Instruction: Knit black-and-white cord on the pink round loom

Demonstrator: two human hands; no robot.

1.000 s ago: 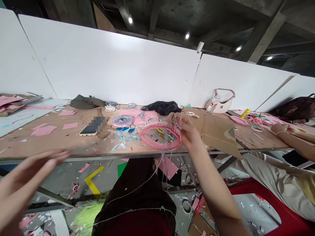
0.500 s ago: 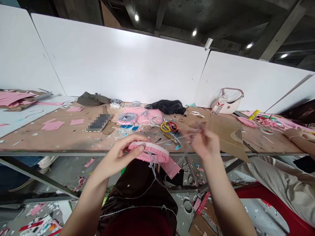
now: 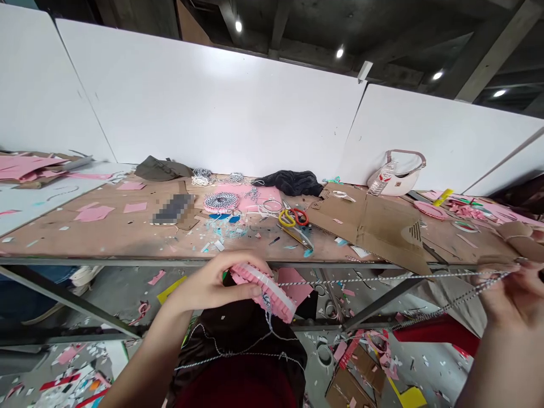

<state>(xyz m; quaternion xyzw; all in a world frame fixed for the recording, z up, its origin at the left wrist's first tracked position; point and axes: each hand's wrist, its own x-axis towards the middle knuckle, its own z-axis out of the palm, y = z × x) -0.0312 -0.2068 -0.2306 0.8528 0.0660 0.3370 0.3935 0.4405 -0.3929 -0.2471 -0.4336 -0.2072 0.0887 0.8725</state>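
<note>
My left hand grips a round pink ring with a ridged edge and a white band, held tilted just below the table's front edge. Black-and-white cord runs taut from the ring out to the right. At its far end my right hand is closed on the cord, with a doubled length hanging back from the fingers. More cord is wound through the ring's middle, and loose strands lie across my lap.
On the table are scissors with yellow and red handles, a coiled cord disc, a phone, flat cardboard and a dark cloth. A bag and bottle stand behind. Another person's arm is at the right.
My right hand has swung far to the right, drawing the cord out straight. My left hand has lowered slightly and tilted the pink ring more steeply.
</note>
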